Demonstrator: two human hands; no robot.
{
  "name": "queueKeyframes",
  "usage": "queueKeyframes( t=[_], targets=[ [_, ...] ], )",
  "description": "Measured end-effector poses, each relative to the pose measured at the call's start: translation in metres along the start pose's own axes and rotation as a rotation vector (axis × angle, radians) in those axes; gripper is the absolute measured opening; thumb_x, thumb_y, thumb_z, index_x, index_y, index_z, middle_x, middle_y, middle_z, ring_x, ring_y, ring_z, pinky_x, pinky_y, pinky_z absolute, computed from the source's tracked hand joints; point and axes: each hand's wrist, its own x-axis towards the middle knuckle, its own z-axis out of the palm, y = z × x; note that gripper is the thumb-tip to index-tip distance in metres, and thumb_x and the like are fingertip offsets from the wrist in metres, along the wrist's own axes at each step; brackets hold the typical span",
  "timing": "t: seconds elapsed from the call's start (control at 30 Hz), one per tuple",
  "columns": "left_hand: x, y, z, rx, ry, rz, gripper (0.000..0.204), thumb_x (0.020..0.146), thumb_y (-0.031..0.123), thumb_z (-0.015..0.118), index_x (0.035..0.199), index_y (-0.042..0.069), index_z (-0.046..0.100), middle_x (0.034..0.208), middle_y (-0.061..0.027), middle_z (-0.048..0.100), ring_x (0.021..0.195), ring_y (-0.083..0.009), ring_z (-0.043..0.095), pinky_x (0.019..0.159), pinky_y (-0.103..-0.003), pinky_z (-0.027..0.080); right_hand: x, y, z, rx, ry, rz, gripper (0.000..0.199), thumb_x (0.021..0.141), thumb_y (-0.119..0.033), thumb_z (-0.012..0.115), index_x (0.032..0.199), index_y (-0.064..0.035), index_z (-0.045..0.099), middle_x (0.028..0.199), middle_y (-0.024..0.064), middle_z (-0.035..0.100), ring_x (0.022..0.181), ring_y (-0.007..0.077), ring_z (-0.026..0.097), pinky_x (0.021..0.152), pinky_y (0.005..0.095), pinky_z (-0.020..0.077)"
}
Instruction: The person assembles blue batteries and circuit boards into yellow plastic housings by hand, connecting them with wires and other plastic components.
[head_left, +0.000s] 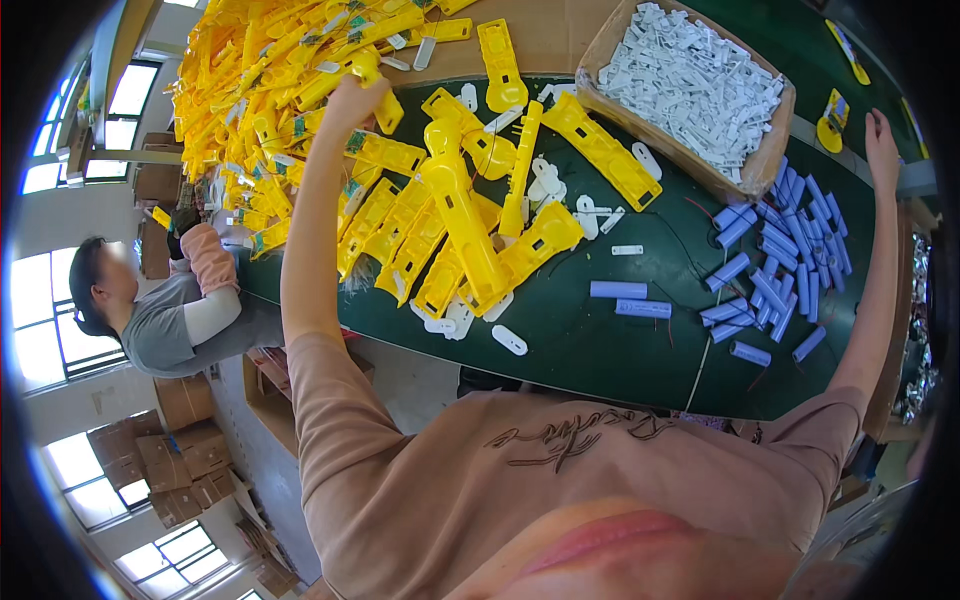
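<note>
My left hand (358,102) reaches out at the far left, its fingers closed round a yellow plastic shell (388,108) at the edge of a big heap of the same yellow shells (250,80). On the far right my right hand (881,155) is stretched out with nothing seen in it. A finished-looking yellow piece (832,122) lies close to it. Between my arms, several yellow shells (460,215) lie loosely piled, with white oval plastic covers (510,340) under and beside them. Blue cylindrical battery cells (780,260) with thin wires are scattered inside my right forearm.
A cardboard box (690,180) full of small white plastic parts stands at the back right of the green table (600,375). At the left, a co-worker (170,310) in a grey top sits by the yellow heap. Stacked cartons (195,460) are on the floor behind.
</note>
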Motion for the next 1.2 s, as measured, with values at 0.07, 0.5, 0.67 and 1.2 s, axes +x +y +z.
queueKeyframes(
  t=[0.07, 0.5, 0.67, 1.2],
  targets=[
    [-0.033, 0.002, -0.018, -0.273, 0.005, 0.089, 0.051, 0.082, 0.038, 0.057, 0.112, -0.002, 0.051, 0.093, -0.0144, 0.064, 0.084, -0.0183, 0.063, 0.073, -0.034, 0.051, -0.039, -0.042, -0.032, 0.077, 0.015, -0.069, 0.045, 0.094, -0.039, 0.046, 0.127, -0.0102, 0.051, 0.108, 0.011, 0.06, 0.096, 0.0233, 0.06, 0.084, 0.03, 0.0441],
    [-0.154, 0.001, -0.094, -0.956, -0.584, 0.456, 0.044, 0.09, 0.033, 0.045, 0.117, -0.001, 0.053, 0.093, -0.0121, 0.064, 0.073, -0.0158, 0.061, 0.063, -0.027, 0.052, -0.238, -0.407, -0.09, 0.432, 0.361, -1.129, 0.044, 0.087, -0.018, 0.061, 0.128, -0.0079, 0.048, 0.104, 0.0092, 0.059, 0.09, 0.0171, 0.058, 0.081, 0.0278, 0.0455],
    [-0.207, 0.052, -0.074, -0.8, -0.962, 0.694, 0.052, 0.091, 0.037, 0.043, 0.123, -0.003, 0.048, 0.09, -0.0131, 0.062, 0.073, -0.0143, 0.061, 0.062, -0.025, 0.051, -0.261, -0.456, -0.081, 0.428, 0.313, -1.264, 0.051, 0.085, -0.022, 0.06, 0.131, -0.0077, 0.043, 0.114, 0.015, 0.057, 0.104, 0.0271, 0.056, 0.087, 0.0338, 0.0457],
    [-0.285, 0.069, -0.012, -1.036, -0.252, 1.106, 0.049, 0.094, 0.03, 0.052, 0.131, 0.0, 0.041, 0.137, -0.0146, 0.044, 0.119, -0.026, 0.05, 0.097, -0.039, 0.042, -0.353, -0.426, -0.081, 1.284, -0.391, -0.626, 0.067, 0.083, -0.035, 0.065, 0.137, -0.0051, 0.038, 0.105, 0.0159, 0.061, 0.095, 0.0221, 0.061, 0.08, 0.0315, 0.0503]
  ],
)
